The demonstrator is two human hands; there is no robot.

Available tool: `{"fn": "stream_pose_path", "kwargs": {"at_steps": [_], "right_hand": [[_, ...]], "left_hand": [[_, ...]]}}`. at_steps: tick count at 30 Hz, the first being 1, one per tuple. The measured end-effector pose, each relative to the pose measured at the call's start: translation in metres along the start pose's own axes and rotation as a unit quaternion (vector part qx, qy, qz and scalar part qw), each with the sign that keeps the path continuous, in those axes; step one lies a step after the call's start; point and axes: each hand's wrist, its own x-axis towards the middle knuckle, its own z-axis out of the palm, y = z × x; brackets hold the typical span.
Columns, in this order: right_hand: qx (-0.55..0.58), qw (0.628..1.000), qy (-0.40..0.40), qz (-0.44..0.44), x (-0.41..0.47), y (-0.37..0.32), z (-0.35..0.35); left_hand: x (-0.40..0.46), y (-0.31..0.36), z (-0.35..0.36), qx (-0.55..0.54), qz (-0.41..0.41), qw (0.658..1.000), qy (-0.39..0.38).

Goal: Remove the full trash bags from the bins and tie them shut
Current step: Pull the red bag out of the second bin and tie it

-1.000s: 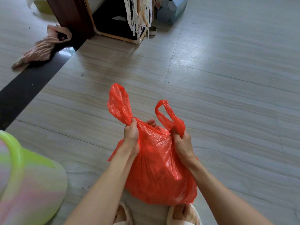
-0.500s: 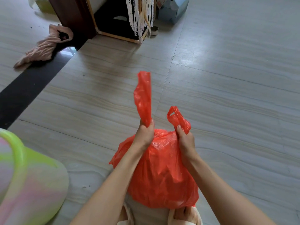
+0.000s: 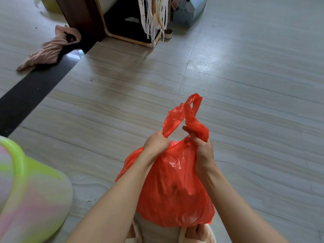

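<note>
While the red trash bag [image 3: 172,186] hung low in front of the person, its bulging bottom just above the slippered feet [image 3: 196,234] and the pale tiled floor [image 3: 245,85], both hands worked at its mouth. The left hand [image 3: 156,143] was closed in a fist around one twisted handle strip, which ran up and to the right from the knuckles. The right hand [image 3: 201,151] was clenched on the other strip, its forefinger hooked out under a fold of plastic. The two strips [image 3: 185,111] met and crossed above the hands, forming a small loop between them.

Half a second before, the strips had stood apart: the left one had been pulled straight up as a tall band, and the right one had been a short bunched stub at the right fingertips. Since then the left strip had been brought over to the right and laid across the other, and both hands had shifted rightward and slightly lower in view. A full second back, the handles had been spread wide as two separate open loops.

The green-rimmed bin [image 3: 26,186] sat at lower left, and a pink cloth [image 3: 47,51] lay far off by a dark door frame [image 3: 78,16].
</note>
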Motion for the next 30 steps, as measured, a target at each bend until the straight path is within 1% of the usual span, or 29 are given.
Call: {"fn": "stream_pose_path", "kwargs": {"at_steps": [2,4,5,7,8,10,11,12,14,16,18,20,22,23,25,27,28,30], "right_hand": [[-0.017,1.0,0.007,-0.014,0.001,0.002,0.001],[-0.079,0.994,0.022,-0.073,0.003,0.004,0.003],[-0.121,0.986,0.022,-0.11,0.003,0.005,0.004],[-0.205,0.966,0.007,-0.158,0.002,0.006,0.006],[-0.252,0.953,-0.003,-0.166,0.004,0.008,0.005],[-0.375,0.915,-0.025,-0.147,0.009,0.01,-0.002],[-0.431,0.893,-0.034,-0.124,0.011,0.01,-0.006],[-0.474,0.874,-0.042,-0.103,0.013,0.011,-0.01],[-0.541,0.835,-0.051,-0.087,0.013,0.011,-0.015],[-0.604,0.789,-0.058,-0.09,0.01,0.013,-0.014],[-0.64,0.759,-0.077,-0.089,0.007,0.014,-0.011],[-0.654,0.743,-0.113,-0.085,0.006,0.011,-0.009],[-0.648,0.742,-0.152,-0.081,0.006,0.007,-0.009],[-0.635,0.75,-0.173,-0.074,0.007,0.004,-0.009],[-0.587,0.777,-0.221,-0.049,0.007,-0.001,-0.007],[-0.539,0.804,-0.249,-0.033,0.007,-0.005,-0.006],[-0.515,0.821,-0.246,-0.033,0.007,-0.005,-0.007],[-0.46,0.864,-0.201,-0.047,0.009,-0.002,-0.01]], "left_hand": [[-0.001,0.0,0.003,0.052,0.039,0.998,-0.011],[-0.006,-0.001,0.008,0.123,0.085,0.989,0.001],[-0.009,-0.001,0.009,0.139,0.103,0.985,0.007],[-0.013,-0.002,0.009,0.151,0.131,0.98,0.008],[-0.014,-0.002,0.008,0.161,0.139,0.977,0.003],[-0.018,-0.005,0.006,0.174,0.157,0.972,0.003],[-0.022,-0.008,0.004,0.156,0.176,0.972,0.008],[-0.025,-0.012,0.004,0.109,0.2,0.974,0.014],[-0.033,-0.02,0.002,-0.032,0.222,0.975,0.002],[-0.039,-0.026,0.003,-0.153,0.231,0.961,0.011],[-0.04,-0.03,0.006,-0.211,0.233,0.948,0.054],[-0.039,-0.032,0.009,-0.247,0.222,0.937,0.109],[-0.039,-0.033,0.011,-0.255,0.213,0.931,0.154],[-0.039,-0.033,0.013,-0.245,0.217,0.928,0.177],[-0.04,-0.034,0.017,-0.214,0.237,0.923,0.215],[-0.037,-0.035,0.018,-0.16,0.249,0.93,0.218],[-0.036,-0.035,0.017,-0.125,0.246,0.938,0.21],[-0.034,-0.033,0.013,-0.093,0.224,0.955,0.173]]}}
